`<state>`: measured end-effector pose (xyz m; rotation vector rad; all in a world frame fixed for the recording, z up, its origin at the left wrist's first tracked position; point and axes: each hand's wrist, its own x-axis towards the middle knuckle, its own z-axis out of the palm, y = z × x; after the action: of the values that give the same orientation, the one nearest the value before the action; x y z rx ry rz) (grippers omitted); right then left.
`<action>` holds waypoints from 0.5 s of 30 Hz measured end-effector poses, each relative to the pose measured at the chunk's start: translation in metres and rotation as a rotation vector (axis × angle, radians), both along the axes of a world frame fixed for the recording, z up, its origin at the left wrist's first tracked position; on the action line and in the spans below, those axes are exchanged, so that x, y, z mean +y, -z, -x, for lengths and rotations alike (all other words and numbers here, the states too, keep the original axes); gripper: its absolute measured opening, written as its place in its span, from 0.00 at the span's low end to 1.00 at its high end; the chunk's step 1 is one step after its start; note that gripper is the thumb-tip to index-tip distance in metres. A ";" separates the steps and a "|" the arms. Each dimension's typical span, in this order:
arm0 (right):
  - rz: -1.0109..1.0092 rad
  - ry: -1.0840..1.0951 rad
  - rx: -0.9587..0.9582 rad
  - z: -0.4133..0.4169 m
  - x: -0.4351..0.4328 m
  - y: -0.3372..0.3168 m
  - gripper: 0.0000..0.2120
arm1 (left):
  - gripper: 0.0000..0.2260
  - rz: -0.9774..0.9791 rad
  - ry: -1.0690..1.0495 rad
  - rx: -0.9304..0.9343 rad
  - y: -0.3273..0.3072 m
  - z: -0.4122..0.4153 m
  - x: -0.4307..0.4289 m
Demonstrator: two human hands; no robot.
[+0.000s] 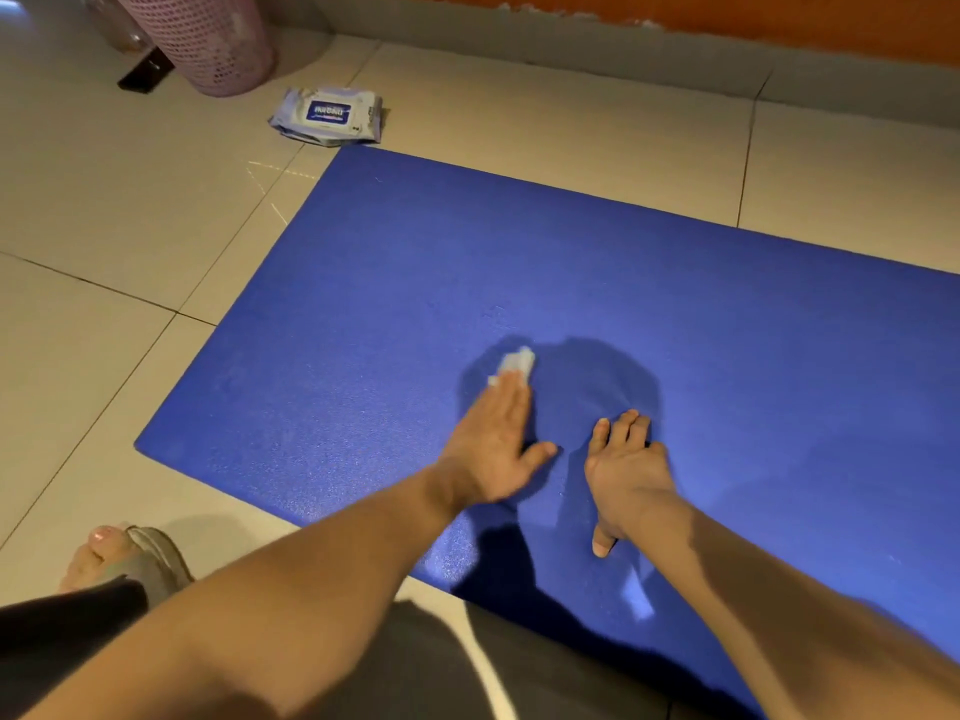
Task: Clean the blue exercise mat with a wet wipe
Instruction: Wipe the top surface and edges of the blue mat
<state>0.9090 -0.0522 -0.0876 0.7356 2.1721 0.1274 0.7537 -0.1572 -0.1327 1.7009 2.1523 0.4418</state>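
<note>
Pale tiled floor (104, 226) runs out on every side of the fingers. The blue mat (623, 283) lies flat on it, spreading beneath them, off to their right and away ahead. A pink mesh basket (208, 39) stands on the tiles far ahead and left of the fingers, with a small dark block (145, 72) at its foot. Both bare forearms reach in from the near edge. The left hand (493, 444) lies palm down on the mat, its fingers (506, 397) straight and close together, thumb out to the right; they grip nothing but press flat on the wipe. The right hand (626, 470) sits just right of the left, apart from it, also palm down on the mat, its fingers (631, 426) spread and lightly bent with nothing in them, thumb pointing back toward the body. A wipes pack (328, 115) lies on the floor well ahead and left of the left fingers, just beyond the mat's far corner and near the basket. A foot (98, 556) in a grey sandal (156, 558) rests on the tiles behind and left of the left hand. The wipe (516, 362), white and crumpled, sits on the mat under the left fingertips, most of it poking out just ahead of them.
</note>
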 end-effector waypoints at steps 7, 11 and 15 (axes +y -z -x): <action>0.011 -0.009 0.018 -0.002 0.003 0.000 0.77 | 0.45 0.130 -0.109 0.231 0.000 0.085 -0.011; 0.002 -0.009 0.015 -0.001 0.002 -0.001 0.77 | 0.49 0.421 -0.383 0.251 -0.006 0.130 -0.019; -0.009 -0.007 0.004 0.002 0.001 0.001 0.78 | 0.48 0.159 -0.208 0.185 -0.002 0.093 -0.005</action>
<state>0.9066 -0.0515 -0.0885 0.7341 2.1795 0.1388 0.6606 -0.1627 -0.1310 1.4894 2.4379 0.1652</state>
